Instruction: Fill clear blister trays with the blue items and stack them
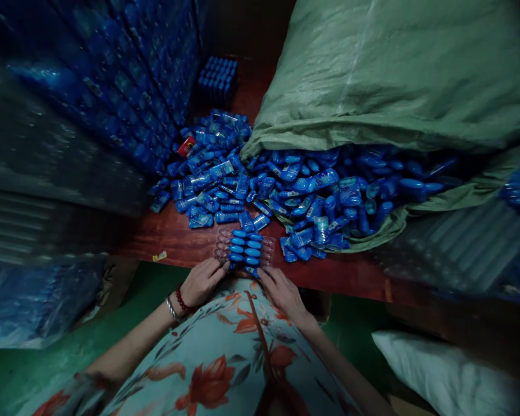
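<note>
A clear plastic tray (266, 249) with moulded slots lies at the table's front edge, close to my body. Small blue bottles (237, 249) fill its middle in two columns, caps facing inward or up. My left hand (203, 280), with a red bead bracelet and a silver bangle, has its fingers curled at the tray's near left corner, against a blue bottle. On the near right, my right hand (282, 290) has its fingertips closed on another blue bottle (251, 270) in the nearest row. The fingertips are partly hidden.
Loose blue bottles (208, 173) lie heaped behind the tray. More spill from a green woven sack (372, 75) at right. Wrapped stacks (147, 75) rise at left, and clear trays (463, 248) lie at right. A small red packet (186, 147) sits on the heap.
</note>
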### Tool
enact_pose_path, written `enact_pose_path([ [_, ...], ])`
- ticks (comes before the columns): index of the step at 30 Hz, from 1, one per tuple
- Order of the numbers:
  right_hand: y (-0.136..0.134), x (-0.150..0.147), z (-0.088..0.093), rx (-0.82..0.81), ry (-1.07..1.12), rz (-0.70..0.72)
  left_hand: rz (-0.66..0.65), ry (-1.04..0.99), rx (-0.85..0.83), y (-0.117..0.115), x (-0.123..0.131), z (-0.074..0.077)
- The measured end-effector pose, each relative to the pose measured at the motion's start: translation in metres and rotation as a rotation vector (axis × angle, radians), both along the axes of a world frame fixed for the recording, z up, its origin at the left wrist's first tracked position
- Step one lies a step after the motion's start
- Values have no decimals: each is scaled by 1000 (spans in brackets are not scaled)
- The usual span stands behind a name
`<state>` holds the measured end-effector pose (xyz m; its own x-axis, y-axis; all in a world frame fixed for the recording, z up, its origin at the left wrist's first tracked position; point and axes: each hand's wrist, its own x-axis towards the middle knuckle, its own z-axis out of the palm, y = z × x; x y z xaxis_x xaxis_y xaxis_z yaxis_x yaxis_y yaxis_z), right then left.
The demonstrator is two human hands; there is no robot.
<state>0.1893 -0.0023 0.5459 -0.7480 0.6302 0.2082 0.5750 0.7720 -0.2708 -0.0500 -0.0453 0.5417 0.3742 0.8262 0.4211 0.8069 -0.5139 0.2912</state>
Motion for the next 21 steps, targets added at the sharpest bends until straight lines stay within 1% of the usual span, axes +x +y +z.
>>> enact_pose_path([
  [2, 4, -5, 4, 96, -35, 54, -36, 46, -13, 2, 1, 5],
  [4, 9, -13, 8, 161, -68, 53, -56, 77, -35, 4, 2, 10],
  [7, 14, -26, 14, 217, -108, 44, -83, 125, -68, 6, 3, 14],
  [11, 17, -43, 20, 283, -120, 106, -154, 193, -111, 11, 6, 16],
  [14, 16, -51, 23, 280, -137, 88, -187, 237, -156, 15, 10, 17],
  [16, 15, -50, 24, 254, -160, 67, -186, 234, -159, 15, 11, 17],
  [18, 15, -42, 24, 203, -175, 61, -162, 216, -133, 13, 6, 18],
  [21, 23, -21, 25, 94, -132, 43, -107, 158, -60, 16, -12, 20],
])
